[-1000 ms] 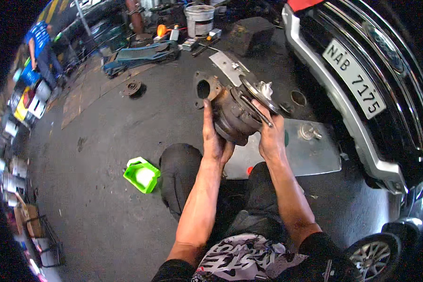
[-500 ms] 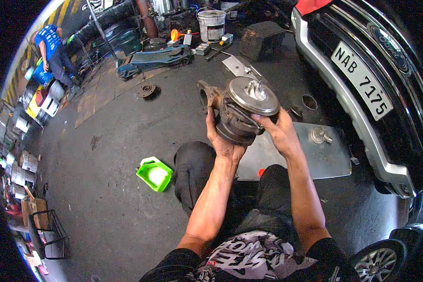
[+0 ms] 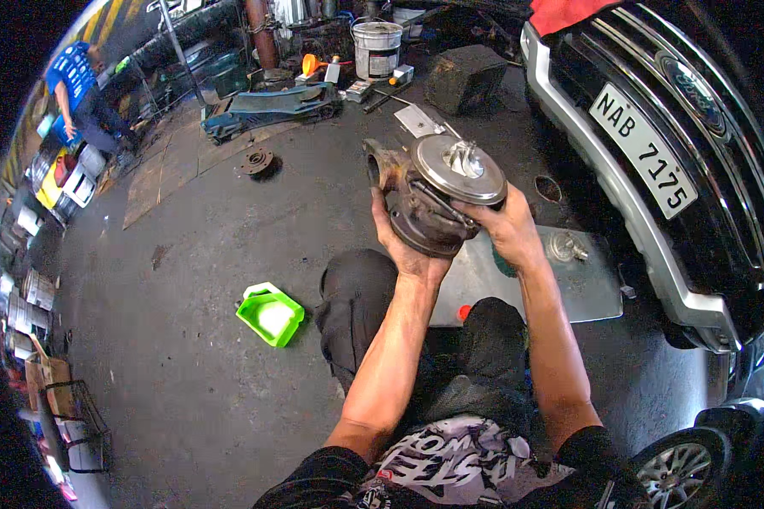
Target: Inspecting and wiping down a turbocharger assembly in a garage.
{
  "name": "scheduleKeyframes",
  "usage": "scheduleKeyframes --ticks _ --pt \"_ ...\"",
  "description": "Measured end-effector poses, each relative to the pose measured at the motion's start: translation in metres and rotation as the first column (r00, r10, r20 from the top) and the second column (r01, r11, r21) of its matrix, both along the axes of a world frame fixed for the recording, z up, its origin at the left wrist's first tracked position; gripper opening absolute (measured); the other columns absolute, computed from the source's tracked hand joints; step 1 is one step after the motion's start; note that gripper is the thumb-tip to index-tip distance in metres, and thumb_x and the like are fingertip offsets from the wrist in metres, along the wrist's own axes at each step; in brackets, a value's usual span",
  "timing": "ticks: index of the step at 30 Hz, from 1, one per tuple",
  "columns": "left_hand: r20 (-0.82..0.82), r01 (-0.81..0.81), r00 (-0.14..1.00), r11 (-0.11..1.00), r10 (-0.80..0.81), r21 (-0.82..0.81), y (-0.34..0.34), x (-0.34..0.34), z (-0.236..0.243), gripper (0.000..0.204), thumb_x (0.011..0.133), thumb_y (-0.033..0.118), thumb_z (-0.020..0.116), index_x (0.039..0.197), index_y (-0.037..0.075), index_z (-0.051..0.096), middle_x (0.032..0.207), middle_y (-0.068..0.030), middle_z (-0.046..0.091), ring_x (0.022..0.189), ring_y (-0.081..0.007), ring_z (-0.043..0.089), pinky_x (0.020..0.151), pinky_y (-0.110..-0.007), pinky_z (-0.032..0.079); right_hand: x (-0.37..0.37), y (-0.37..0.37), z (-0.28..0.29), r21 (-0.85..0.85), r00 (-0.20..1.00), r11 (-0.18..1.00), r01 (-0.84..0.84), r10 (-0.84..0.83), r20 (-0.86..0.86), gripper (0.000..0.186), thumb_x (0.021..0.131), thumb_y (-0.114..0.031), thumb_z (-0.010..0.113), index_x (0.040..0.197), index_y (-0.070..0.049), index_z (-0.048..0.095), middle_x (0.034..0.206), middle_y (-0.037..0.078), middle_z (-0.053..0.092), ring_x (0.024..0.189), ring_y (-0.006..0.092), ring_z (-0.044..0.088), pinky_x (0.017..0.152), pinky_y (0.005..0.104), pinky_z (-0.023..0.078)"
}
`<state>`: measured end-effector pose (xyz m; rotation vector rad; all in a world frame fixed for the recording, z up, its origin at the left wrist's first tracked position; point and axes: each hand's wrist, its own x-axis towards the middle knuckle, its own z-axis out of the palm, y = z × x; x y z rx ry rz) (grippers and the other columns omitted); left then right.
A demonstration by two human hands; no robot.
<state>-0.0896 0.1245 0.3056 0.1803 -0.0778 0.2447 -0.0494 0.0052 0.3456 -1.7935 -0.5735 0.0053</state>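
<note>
Turbocharger core held off the floor at 12 o'clock from the person's knees. Left hand cups the rusty housing from below, grip closed on it; right hand clasps the bright disc's edge at 3 o'clock. Compressor wheel exposed and facing up, so the cover appears already off. Metal tray lies beneath; further stripping likely remains.

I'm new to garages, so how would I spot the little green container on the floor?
Start at the dark car on the right, then cross the grey floor leftward past the seated person's knee. The green tray lies there alone, bright lime with something white inside it.
</note>
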Motion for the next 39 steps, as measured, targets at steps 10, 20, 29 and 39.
scheduleKeyframes --ticks 10,20,29,39 --pt "0.058 -0.081 0.995 0.997 0.081 -0.004 0.021 0.018 -0.015 0.067 0.087 0.058 0.049 0.138 0.013 0.047 0.139 -0.0142 0.048 0.126 -0.0354 0.047 0.106 -0.057 0.038 0.02 -0.095 -0.029 0.078 0.997 0.994 0.073 -0.073 -0.001 0.076 0.084 -0.038 0.072 0.144 -0.004 0.04 0.138 0.018 0.05 0.125 0.0234 0.05 0.105 0.0342 0.038" --pt "0.055 -0.228 0.973 0.902 0.223 0.368 0.053 0.036 -0.048 0.073 0.086 0.056 0.049 0.139 0.006 0.046 0.142 -0.02 0.045 0.129 -0.0442 0.041 0.105 -0.065 0.03 -0.16 -0.37 -0.287 -0.605 0.392 0.292 0.741 -0.919 0.036 0.037 0.09 -0.023 0.057 0.118 0.001 0.062 0.115 0.024 0.063 0.111 0.0363 0.058 0.097 0.0385 0.044" --pt "0.401 0.387 0.821 0.912 -0.407 0.133 0.076 0.043 -0.052 0.068 0.088 0.054 0.047 0.134 0.004 0.051 0.144 -0.0171 0.044 0.135 -0.0417 0.034 0.11 -0.067 0.013 -0.29 -0.332 -0.367 -0.764 0.114 0.156 0.626 -0.988 -0.109 0.048 0.088 -0.032 0.058 0.123 0.001 0.057 0.131 0.028 0.049 0.123 0.0468 0.043 0.103 0.0505 0.037" --pt "0.03 -0.254 0.961 0.829 0.276 0.499 0.063 0.04 -0.04 0.061 0.089 0.048 0.05 0.135 0.008 0.05 0.143 -0.0138 0.045 0.135 -0.0385 0.031 0.106 -0.068 0.013 -0.255 -0.328 -0.354 -0.683 0.109 0.178 0.708 -0.984 -0.143 0.039 0.089 -0.036 0.059 0.106 -0.002 0.068 0.104 0.018 0.068 0.102 0.0373 0.063 0.089 0.0437 0.048"
